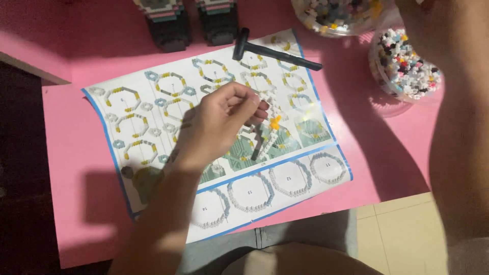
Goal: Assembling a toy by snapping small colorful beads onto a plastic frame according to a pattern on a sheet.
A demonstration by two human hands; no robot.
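My left hand (219,125) hovers over the middle of a printed instruction sheet (153,102) on the pink table (71,153). Its fingers are closed on a small white strip of tiny bricks (270,104) with a yellow bit (275,122) at its lower end. The strip hangs just above the sheet's green pictures. My right forearm (458,153) fills the right edge, close to the camera. It reaches up past a clear tub of mixed tiny bricks (407,66). The right hand itself runs off the top edge.
A small black hammer (270,51) lies across the sheet's top edge. A second tub of bricks (336,15) stands at the back. Two dark built brick models (168,25) (219,20) stand at the back left. Tiled floor (402,239) shows beyond the table's near edge.
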